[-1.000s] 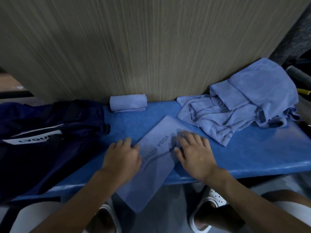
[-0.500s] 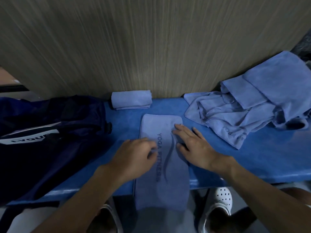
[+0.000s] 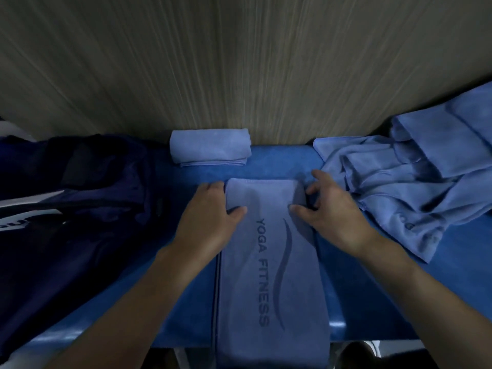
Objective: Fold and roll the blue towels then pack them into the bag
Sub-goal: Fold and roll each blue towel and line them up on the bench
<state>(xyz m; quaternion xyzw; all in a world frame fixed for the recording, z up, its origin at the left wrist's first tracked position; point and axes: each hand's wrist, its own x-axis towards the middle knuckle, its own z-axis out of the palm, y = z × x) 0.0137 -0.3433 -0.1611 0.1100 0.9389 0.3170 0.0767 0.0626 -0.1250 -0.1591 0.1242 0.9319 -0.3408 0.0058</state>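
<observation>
Left hand (image 3: 210, 211): thumb on top of the towel (image 3: 269, 267), fingers down along its far-left edge, looks like a pinch on that corner. Right hand (image 3: 330, 209): fingers curled at the far-right corner, thumb on top, pinching the edge, index lifted a bit.

Towel is folded to a long strip, logo side up. It runs near-far across the bench (image 3: 279, 162), and the near end hangs off the near edge. Finished roll (image 3: 210, 147) sits far, against the wall (image 3: 239, 62), just beyond the strip and not touching it. Loose pile (image 3: 415, 182) of towels is on the right, close to the right hand. Dark bag (image 3: 66, 209) is on the left, nothing visibly packed in it.

Step, judged: start the roll from the far end. To do it well:
- lift both corners together
- make the first turn tight and square to the strip
- keep thumbs even so it doesn't cone
- roll toward the near edge, drawing the hanging part up as it goes
- watch the side edges, the layers could slide apart

Versus 0.5 s ago: hands were flatter and further down the strip, around the logo. Now both are up at the far corners and gripping. Strip is in about the same place, and a second ago it lay skewed. Roll, pile and bag haven't moved
</observation>
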